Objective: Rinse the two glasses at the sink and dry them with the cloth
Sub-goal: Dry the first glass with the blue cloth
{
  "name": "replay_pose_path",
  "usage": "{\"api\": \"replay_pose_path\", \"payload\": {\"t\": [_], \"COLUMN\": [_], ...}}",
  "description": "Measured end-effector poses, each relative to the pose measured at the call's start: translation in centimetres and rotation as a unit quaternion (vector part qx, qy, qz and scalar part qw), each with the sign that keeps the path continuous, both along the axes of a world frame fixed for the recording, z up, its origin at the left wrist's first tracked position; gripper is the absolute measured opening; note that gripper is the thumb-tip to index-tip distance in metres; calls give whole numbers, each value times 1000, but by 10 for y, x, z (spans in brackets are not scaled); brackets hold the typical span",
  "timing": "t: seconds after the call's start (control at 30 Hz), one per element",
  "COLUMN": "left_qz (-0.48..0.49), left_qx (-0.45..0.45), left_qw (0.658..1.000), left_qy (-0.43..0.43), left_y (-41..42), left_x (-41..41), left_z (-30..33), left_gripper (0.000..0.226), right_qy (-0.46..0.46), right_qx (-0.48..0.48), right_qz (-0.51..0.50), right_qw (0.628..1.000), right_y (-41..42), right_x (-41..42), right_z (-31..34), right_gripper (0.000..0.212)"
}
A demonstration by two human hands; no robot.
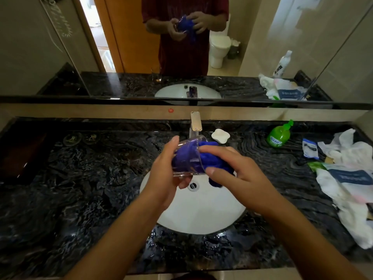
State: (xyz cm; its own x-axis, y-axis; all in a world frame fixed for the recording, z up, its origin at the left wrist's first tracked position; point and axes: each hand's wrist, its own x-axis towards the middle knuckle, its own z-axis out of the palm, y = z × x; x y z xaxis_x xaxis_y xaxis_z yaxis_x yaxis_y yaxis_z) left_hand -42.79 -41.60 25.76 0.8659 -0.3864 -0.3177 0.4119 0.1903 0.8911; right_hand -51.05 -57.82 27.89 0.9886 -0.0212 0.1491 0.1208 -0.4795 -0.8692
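My left hand [163, 178] grips a clear glass [186, 165] tilted on its side above the white sink [201, 217]. A blue cloth [212, 158] is stuffed into the glass's mouth and bunches out to the right. My right hand [228, 170] is closed on that bunched cloth, thumb against the glass's rim. A second glass [156, 74] shows only as a reflection in the mirror, standing on the counter; on the counter itself I cannot see it.
A chrome faucet [195, 122] stands behind the sink, with a white soap dish [220, 136] beside it. A green pump bottle [279, 135] and a pile of white bags and packets [347, 178] occupy the right of the dark marble counter [80, 178]. The counter looks wet at the front.
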Motion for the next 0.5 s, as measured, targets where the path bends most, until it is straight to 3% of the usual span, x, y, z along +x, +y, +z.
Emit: {"api": "replay_pose_path", "payload": {"t": [0.07, 0.17, 0.27, 0.37, 0.43, 0.5], "left_qz": [-30, -81, -105, -78, -59, -54], "left_qx": [-1, 28, 71, 57, 48, 37], "left_qw": [999, 995, 992, 994, 989, 973], "left_qy": [23, 46, 7, -53, -129, -220], "left_y": [3, 6, 3, 1, 2, 4], "left_x": [5, 6, 1, -5, -5, -3], "left_z": [4, 7, 3, -4, -5, -5], "left_gripper": [45, 45, 35, 31, 27, 26], "right_qy": [-1, -18, 2, 98, 163, 172], "right_qx": [-66, -203, -294, -150, 45, 262], "right_qz": [16, 26, 85, 113, 89, 20], "right_qw": [998, 979, 952, 977, 982, 949], "right_y": [-5, -9, -8, -6, -1, 9], "right_x": [-1, 1, 8, 16, 16, 13], "right_z": [1, 0, 0, 5, 9, 13], "right_gripper": [47, 43, 37, 33, 28, 26]}}
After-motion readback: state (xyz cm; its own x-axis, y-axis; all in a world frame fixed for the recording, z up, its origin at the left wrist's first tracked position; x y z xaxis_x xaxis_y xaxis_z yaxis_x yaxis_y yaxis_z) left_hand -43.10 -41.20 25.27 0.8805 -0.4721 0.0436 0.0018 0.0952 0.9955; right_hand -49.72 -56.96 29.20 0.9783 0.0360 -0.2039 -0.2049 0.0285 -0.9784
